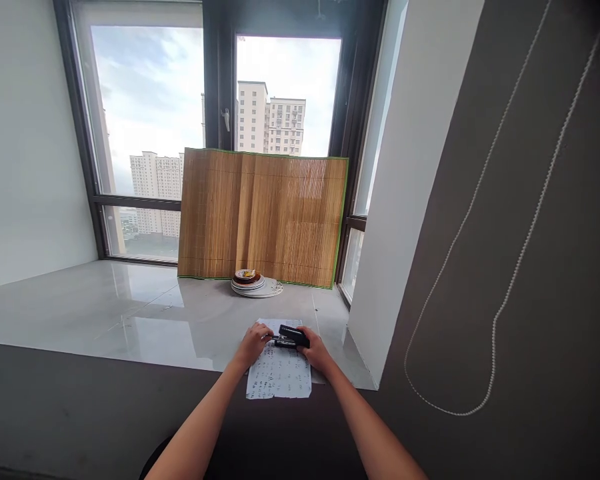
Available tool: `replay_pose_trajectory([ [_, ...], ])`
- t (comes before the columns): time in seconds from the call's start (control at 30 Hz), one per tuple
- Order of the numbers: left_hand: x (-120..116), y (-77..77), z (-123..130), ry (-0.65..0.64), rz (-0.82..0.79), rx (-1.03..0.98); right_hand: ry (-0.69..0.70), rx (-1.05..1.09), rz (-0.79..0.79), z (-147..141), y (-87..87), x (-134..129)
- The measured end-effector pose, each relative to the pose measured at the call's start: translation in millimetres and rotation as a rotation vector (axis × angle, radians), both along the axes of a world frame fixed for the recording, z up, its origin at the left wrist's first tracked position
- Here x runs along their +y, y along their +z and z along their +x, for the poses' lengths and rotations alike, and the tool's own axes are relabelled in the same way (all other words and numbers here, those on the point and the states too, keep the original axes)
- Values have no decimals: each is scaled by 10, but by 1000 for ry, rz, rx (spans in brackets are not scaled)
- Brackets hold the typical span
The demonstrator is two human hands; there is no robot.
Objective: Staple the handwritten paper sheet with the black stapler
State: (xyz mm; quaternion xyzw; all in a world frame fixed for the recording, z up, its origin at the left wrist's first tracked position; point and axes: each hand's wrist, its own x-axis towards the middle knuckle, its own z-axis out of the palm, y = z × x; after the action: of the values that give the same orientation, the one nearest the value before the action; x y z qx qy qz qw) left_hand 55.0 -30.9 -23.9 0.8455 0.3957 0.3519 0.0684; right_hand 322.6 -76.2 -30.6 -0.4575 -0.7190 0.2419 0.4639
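The right grip hides one end of the black stapler. Something thin by the fingertips of the left grip is too small to tell. Both grips and the stapler cover bits of the paper, and its marks are too tiny to read. The yellow bit on top of the plates is too small to name. The straw mat hides part of the window. The picture's edge cuts off both arms and the bead cord.
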Motion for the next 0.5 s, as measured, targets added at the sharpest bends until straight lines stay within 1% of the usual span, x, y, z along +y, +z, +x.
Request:
replay_pose_trajectory([
  [0.13,-16,-5,-12,-43,29,-13,-5,1,-13,-3,12,-14],
  [0.3,-54,5,1,-4,31,11,-9,19,-15,-6,23,-29],
  [0.5,-109,31,7,3,40,20,19,24,-13,-20,66,-57],
])
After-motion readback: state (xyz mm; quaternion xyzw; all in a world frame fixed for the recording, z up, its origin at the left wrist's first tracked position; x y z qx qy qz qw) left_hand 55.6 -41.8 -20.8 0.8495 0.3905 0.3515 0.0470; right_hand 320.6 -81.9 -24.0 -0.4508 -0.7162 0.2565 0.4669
